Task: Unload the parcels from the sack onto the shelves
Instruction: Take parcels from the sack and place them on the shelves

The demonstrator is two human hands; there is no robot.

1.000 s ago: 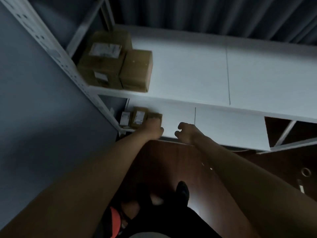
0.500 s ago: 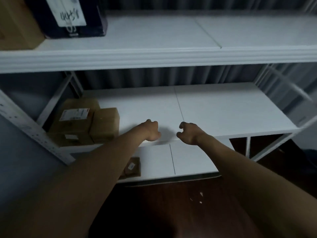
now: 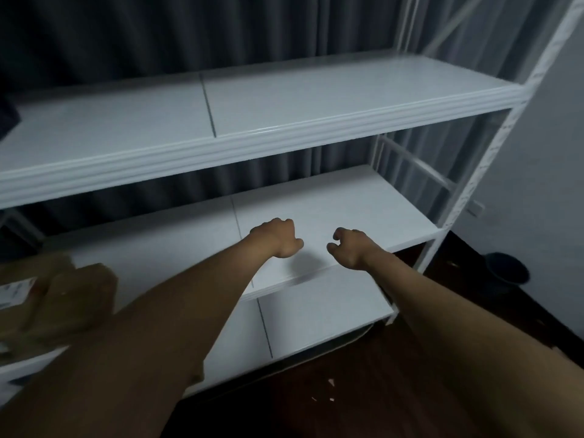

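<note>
Brown parcels [image 3: 57,298] now sit further left; hands unchanged.

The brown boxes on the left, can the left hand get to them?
Probably yes. The brown boxes sit on the same shelf the left hand hovers over, empty, with nothing between them.
</note>
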